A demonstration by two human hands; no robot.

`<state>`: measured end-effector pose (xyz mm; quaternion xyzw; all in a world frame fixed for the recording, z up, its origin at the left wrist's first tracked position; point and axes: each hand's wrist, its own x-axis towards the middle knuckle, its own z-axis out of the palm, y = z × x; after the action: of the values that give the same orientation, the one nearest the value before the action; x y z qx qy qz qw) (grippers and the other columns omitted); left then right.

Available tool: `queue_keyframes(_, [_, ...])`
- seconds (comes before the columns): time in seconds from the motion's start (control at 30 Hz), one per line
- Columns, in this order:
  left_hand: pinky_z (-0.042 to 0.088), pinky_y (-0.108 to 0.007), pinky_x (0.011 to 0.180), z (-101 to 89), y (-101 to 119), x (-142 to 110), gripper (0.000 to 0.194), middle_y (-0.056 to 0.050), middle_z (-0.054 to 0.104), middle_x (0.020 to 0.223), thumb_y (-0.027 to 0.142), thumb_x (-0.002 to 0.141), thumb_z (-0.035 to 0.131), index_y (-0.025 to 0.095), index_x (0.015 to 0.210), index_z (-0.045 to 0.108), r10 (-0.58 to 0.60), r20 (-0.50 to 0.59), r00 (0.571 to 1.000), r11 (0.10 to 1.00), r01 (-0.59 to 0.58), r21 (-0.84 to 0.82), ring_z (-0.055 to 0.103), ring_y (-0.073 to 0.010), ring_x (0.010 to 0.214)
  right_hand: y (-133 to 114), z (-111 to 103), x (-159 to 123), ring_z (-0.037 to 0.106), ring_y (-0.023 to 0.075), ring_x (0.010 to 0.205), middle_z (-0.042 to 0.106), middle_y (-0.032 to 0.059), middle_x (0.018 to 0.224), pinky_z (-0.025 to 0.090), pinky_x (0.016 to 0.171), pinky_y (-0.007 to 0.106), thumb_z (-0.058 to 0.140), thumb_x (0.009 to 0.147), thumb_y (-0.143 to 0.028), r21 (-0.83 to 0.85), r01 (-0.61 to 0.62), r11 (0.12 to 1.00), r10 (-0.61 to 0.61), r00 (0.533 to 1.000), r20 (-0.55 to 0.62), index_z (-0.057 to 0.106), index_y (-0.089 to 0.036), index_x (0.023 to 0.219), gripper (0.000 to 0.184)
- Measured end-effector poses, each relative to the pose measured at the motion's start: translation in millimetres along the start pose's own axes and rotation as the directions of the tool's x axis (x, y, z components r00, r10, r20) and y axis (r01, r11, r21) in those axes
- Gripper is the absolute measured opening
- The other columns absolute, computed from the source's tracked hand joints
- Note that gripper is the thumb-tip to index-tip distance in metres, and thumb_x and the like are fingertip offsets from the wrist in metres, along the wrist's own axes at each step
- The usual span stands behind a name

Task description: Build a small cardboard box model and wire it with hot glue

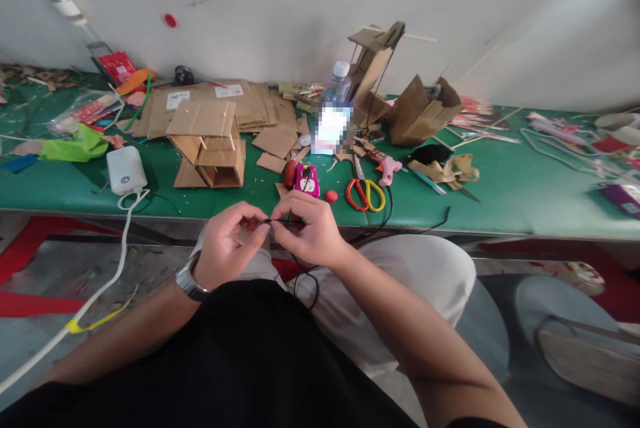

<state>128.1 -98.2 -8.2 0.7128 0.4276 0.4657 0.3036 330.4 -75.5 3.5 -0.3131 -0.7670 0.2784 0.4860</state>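
Both hands meet over my lap at the bench's front edge, fingertips pinched close together. My left hand, with a metal watch at the wrist, is closed on a thin black cord. My right hand pinches the same black cord, which hangs below it in a loop over my trousers. Just beyond my fingers lie a magenta box, a red bottle cap and scissors with red and yellow handles. A pink glue gun rests to their right.
A cardboard structure stands left on the green bench, near a white device with a cable. A water bottle, a lit pixelated screen, a tall cardboard build and a cardboard bag stand further back.
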Motion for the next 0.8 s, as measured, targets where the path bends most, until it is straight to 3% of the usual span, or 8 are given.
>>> queue_keyframes(0.23, [0.048, -0.030, 0.072, 0.1, 3.9, 0.4, 0.002, -0.002, 0.069, 0.085, 0.022, 0.094, 0.072, 0.022, 0.094, 0.070, 0.097, -0.024, 0.995, 0.995, -0.096, 0.034, 0.060, -0.0159, 0.075, 2.3, 1.7, -1.7, 0.066, 0.0157, 0.078, 0.067, 0.0041, 0.086, 0.056, 0.070, 0.029, 0.068, 0.093, -0.018, -0.071, 0.085, 0.994, -0.088, 0.995, -0.041, 0.067, -0.020, 0.089, 0.004])
queue_keyframes(0.47, [0.045, -0.025, 0.060, -1.8, 10.2, 3.2, 0.014, -0.001, 0.065, 0.078, 0.028, 0.098, 0.068, 0.019, 0.087, 0.070, -0.053, -0.007, 0.999, 0.992, 0.052, -0.112, 0.057, -0.0119, 0.066, 2.8, 3.4, -2.8, 0.070, 0.0163, 0.085, 0.071, 0.0062, 0.092, 0.061, 0.076, 0.029, 0.066, 0.095, -0.012, -0.177, 0.245, 0.953, -0.257, 0.965, -0.048, 0.068, -0.020, 0.098, 0.008])
queue_keyframes(0.8, [0.048, -0.019, 0.056, -9.6, 11.6, 9.9, 0.009, -0.001, 0.070, 0.076, 0.023, 0.092, 0.073, 0.017, 0.085, 0.074, -0.057, 0.047, 0.997, 0.989, 0.063, -0.136, 0.062, -0.0101, 0.065, 4.6, -1.2, -2.4, 0.073, 0.0172, 0.084, 0.075, 0.0063, 0.093, 0.062, 0.074, 0.031, 0.069, 0.098, -0.016, -0.325, 0.322, 0.889, -0.338, 0.941, 0.007, 0.072, -0.020, 0.100, 0.006])
